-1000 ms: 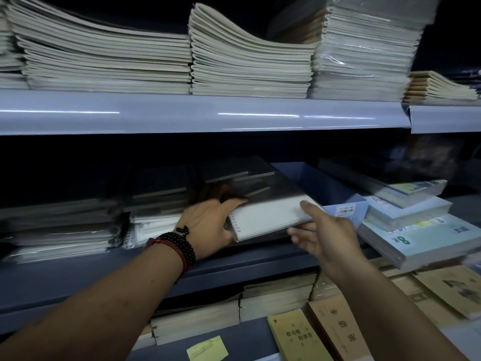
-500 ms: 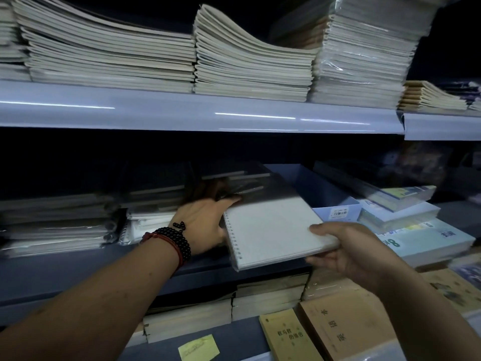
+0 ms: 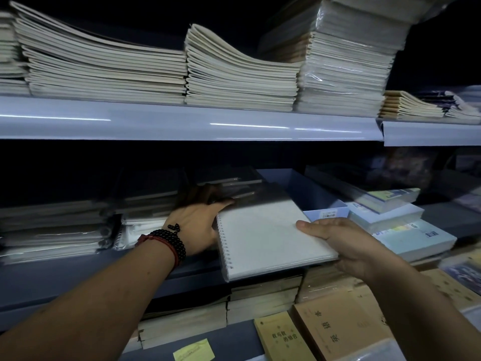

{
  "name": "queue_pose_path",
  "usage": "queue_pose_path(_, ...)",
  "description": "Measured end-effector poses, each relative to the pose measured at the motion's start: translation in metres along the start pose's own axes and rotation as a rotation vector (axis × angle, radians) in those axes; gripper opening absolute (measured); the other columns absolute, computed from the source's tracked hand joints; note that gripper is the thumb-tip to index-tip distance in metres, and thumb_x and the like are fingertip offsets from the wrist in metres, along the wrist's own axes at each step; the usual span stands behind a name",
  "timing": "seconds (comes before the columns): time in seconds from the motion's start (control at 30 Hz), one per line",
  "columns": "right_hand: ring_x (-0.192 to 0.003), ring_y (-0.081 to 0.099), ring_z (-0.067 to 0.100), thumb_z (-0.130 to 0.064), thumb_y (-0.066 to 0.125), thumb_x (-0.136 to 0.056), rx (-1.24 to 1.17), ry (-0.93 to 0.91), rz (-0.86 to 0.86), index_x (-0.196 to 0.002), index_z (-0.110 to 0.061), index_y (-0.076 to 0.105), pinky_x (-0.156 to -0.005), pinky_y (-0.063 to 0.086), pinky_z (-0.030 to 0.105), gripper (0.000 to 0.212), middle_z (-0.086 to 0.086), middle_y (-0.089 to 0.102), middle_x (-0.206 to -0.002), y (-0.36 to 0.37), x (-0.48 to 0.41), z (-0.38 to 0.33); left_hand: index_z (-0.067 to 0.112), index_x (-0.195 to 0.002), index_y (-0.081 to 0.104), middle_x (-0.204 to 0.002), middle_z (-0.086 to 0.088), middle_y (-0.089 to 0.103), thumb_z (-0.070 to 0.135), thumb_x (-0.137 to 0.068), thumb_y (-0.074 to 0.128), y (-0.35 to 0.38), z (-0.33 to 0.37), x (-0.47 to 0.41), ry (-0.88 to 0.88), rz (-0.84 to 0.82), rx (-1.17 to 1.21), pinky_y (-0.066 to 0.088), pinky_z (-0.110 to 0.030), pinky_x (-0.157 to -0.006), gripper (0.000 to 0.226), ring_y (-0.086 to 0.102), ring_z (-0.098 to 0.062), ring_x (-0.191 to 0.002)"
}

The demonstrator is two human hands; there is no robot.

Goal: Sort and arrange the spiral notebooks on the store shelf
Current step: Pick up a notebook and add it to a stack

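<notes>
Grey-blue metal shelf spans the upper frame under tall piles of exercise books. On the darker level below it, at the left of the frame, lie stacks of wrapped notebooks. At the centre, a white spiral notebook juts out over that level's front lip, its coil to the left, just beside a blue box. The right hand pinches its right edge, thumb on top and fingers beneath. The left hand rests against the coil side with its thumb along the far corner; its fingers vanish into the dark, so their grip cannot be told. This looks like drawing one notebook out to re-sort it; next it needs lifting free and squaring onto a matching stack.
</notes>
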State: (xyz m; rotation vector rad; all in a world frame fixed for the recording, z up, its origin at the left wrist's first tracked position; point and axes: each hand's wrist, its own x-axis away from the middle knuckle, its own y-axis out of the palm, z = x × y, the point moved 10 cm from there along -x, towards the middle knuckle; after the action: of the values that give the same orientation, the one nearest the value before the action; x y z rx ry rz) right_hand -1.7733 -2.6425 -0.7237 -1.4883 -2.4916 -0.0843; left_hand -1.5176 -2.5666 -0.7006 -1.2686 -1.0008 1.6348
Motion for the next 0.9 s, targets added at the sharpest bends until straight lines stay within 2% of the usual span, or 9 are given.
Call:
queue_pose_path(0.13, -0.077, 0.072, 0.023, -0.021, 0.073, -0.088, -0.078, -0.016, -0.010, -0.109, 0.003, 0.071, -0.059, 0.054, 0.029, 0.032, 0.017, 0.076, -0.098, -0.003, 0.014, 0.006, 0.051, -0.149, 0.031, -0.118, 0.004, 0.066, 0.057, -0.094, 0.051, -0.005, 0.008, 0.003, 0.005, 0.039, -0.045, 0.052, -0.033, -0.084, 0.059, 0.063, -0.021, -0.104)
queue_pose_path(0.2, -0.084, 0.073, 0.024, -0.021, 0.072, -0.089, -0.119, -0.001, 0.016, -0.113, -0.002, 0.070, -0.061, 0.054, 0.030, 0.030, 0.013, 0.077, -0.100, -0.002, 0.014, 0.013, 0.046, -0.149, 0.035, -0.110, 0.001, 0.065, 0.051, -0.095, 0.052, -0.008, 0.015, 0.007, 0.013, 0.081, -0.090, 0.050, -0.033, -0.079, 0.057, 0.063, -0.023, -0.096)
queue_pose_path(0.33, -0.095, 0.072, 0.030, -0.015, 0.068, -0.091, -0.238, -0.001, 0.072, -0.115, -0.004, 0.068, -0.069, 0.056, 0.034, 0.027, 0.014, 0.076, -0.103, 0.004, 0.007, 0.017, 0.035, -0.151, 0.035, -0.125, -0.005, 0.057, 0.035, -0.094, 0.055, -0.008, 0.014, 0.018, -0.048, 0.127, -0.077, 0.041, -0.037, -0.093, 0.060, 0.055, -0.029, -0.110)
queue_pose_path(0.5, -0.104, 0.069, 0.037, -0.019, 0.069, -0.089, -0.249, -0.009, 0.110, -0.112, -0.009, 0.071, -0.097, 0.053, 0.050, 0.024, 0.015, 0.076, -0.105, 0.010, -0.002, 0.019, 0.031, -0.151, 0.036, -0.133, -0.004, 0.053, 0.033, -0.096, 0.054, -0.008, 0.007, 0.023, -0.059, 0.127, -0.068, 0.037, -0.037, -0.101, 0.058, 0.050, -0.029, -0.119)
queue_pose_path(0.57, -0.100, 0.070, 0.036, -0.018, 0.069, -0.088, -0.282, -0.003, 0.112, -0.110, -0.006, 0.070, -0.092, 0.054, 0.050, 0.025, 0.015, 0.076, -0.103, 0.011, -0.004, 0.021, 0.029, -0.151, 0.037, -0.137, -0.005, 0.052, 0.029, -0.095, 0.055, -0.009, 0.007, 0.023, -0.060, 0.119, -0.068, 0.038, -0.039, -0.103, 0.059, 0.050, -0.031, -0.121)
queue_pose_path(0.63, -0.090, 0.073, 0.033, -0.019, 0.070, -0.088, -0.365, 0.012, 0.091, -0.111, -0.004, 0.068, -0.076, 0.059, 0.043, 0.027, 0.015, 0.077, -0.096, 0.013, -0.004, 0.020, 0.027, -0.151, 0.039, -0.139, -0.005, 0.051, 0.023, -0.094, 0.056, -0.010, 0.009, 0.021, -0.055, 0.121, -0.061, 0.039, -0.040, -0.102, 0.060, 0.050, -0.032, -0.122)
queue_pose_path(0.73, -0.078, 0.072, 0.030, -0.035, 0.068, -0.090, -0.458, 0.054, 0.053, -0.113, -0.003, 0.070, -0.061, 0.056, 0.033, 0.039, 0.015, 0.074, -0.094, 0.013, -0.006, 0.023, 0.027, -0.149, 0.042, -0.141, -0.005, 0.051, 0.022, -0.092, 0.056, -0.013, 0.009, 0.021, -0.047, 0.128, -0.066, 0.041, -0.040, -0.101, 0.059, 0.051, -0.033, -0.122)
queue_pose_path(0.8, -0.084, 0.071, 0.032, -0.036, 0.068, -0.090, -0.461, 0.071, 0.048, -0.114, -0.001, 0.067, -0.067, 0.056, 0.036, 0.042, 0.016, 0.074, -0.096, 0.009, -0.005, 0.027, 0.028, -0.148, 0.042, -0.140, -0.003, 0.052, 0.026, -0.092, 0.057, -0.011, 0.006, 0.021, -0.051, 0.122, -0.091, 0.043, -0.040, -0.100, 0.058, 0.052, -0.032, -0.120)
queue_pose_path(0.9, -0.098, 0.072, 0.036, -0.024, 0.074, -0.087, -0.359, 0.030, 0.056, -0.116, -0.005, 0.064, -0.081, 0.058, 0.046, 0.036, 0.018, 0.075, -0.103, 0.008, -0.002, 0.025, 0.028, -0.149, 0.041, -0.139, -0.001, 0.052, 0.022, -0.092, 0.055, -0.009, 0.008, 0.021, -0.027, 0.131, -0.103, 0.042, -0.040, -0.101, 0.059, 0.052, -0.030, -0.119)
